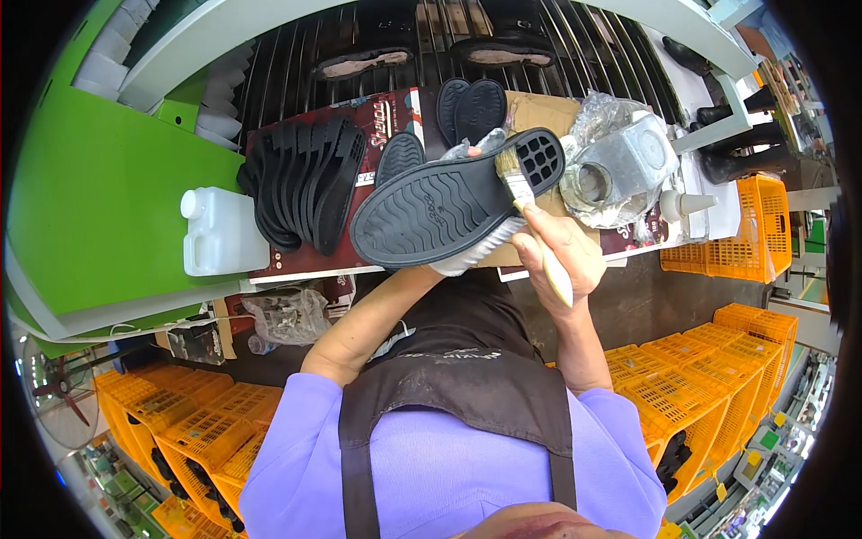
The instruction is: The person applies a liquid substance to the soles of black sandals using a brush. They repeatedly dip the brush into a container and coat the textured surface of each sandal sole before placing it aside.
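A black shoe sole [431,214] is held over the work table, its wavy tread and honeycomb heel facing up. My left hand [473,253], in a pale glove, grips it from beneath, with fingers also showing at its far edge. My right hand [572,256] is bare and closed around the pale handle of a flat paintbrush [519,189]. The bristles lie against the sole near the heel. Right of the heel stands a translucent plastic container [633,160] with a cut opening, wrapped in plastic film. Just beyond the held sole lies another sole [400,158].
A row of black soles [301,180] leans at the left, beside a white jug [224,234]. More soles [479,108] lie at the back. Black boots [503,52] stand on a rack of metal rollers. A nozzle bottle [687,205] is at right. Orange crates [700,364] flank me.
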`<state>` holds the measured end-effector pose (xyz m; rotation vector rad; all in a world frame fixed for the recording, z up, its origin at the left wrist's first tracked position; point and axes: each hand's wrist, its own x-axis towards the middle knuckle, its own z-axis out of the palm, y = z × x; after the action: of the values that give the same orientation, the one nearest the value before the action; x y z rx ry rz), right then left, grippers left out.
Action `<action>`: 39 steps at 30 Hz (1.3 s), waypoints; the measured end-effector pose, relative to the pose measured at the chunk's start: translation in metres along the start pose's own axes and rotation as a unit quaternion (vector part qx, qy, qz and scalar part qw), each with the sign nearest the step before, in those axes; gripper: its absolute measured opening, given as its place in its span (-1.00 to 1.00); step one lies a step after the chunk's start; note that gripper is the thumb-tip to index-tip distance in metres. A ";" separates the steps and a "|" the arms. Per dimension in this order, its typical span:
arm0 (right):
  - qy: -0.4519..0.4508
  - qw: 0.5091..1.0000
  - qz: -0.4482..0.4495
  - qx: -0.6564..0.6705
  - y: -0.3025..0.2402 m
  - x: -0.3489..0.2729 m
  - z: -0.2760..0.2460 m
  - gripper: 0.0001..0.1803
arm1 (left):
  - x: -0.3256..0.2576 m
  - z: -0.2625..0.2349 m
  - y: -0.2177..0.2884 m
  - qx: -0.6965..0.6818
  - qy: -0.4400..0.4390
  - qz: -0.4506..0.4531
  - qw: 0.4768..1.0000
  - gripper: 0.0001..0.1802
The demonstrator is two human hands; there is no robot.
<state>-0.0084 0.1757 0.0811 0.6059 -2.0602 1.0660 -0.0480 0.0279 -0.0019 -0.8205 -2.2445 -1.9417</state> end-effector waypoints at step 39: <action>-0.037 0.997 0.001 0.070 -0.032 -0.006 0.024 -0.77 | -0.007 0.007 -0.033 -0.752 -0.013 -0.267 0.603 -0.49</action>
<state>0.0080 0.1389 0.0825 0.7223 -2.0610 1.2130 -0.0540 0.0301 -0.0357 0.0081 -0.1537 -3.8728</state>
